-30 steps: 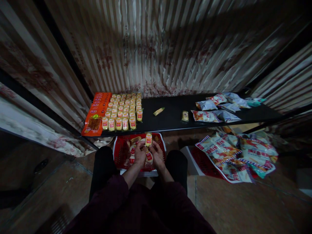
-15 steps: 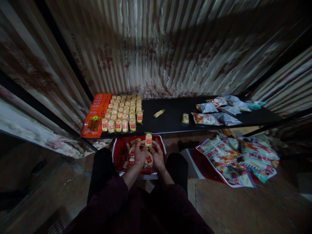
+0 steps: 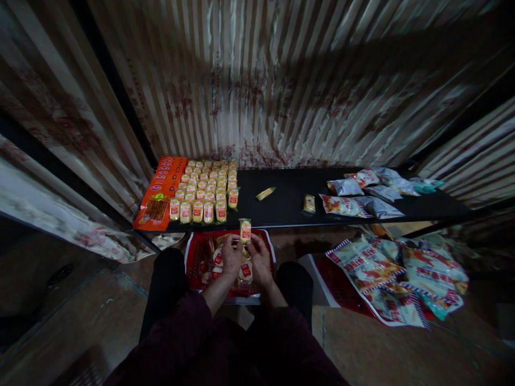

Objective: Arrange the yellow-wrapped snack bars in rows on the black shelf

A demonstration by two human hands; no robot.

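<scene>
Shelf edge (image 3: 281,223) lower in view — packet (image 3: 245,231) in hands (image 3: 232,260) (image 3: 260,261) overlaps it.

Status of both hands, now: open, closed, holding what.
Left hand: closed, holding one side of a small wrapped snack near its lower end.
Right hand: closed, holding the same snack from the other side.

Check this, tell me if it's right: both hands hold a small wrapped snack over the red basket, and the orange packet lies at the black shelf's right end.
Wrong on one point: the head view shows the orange packet at the left end of the black shelf. The left hand and right hand do hold a small wrapped snack over the red basket.
</scene>
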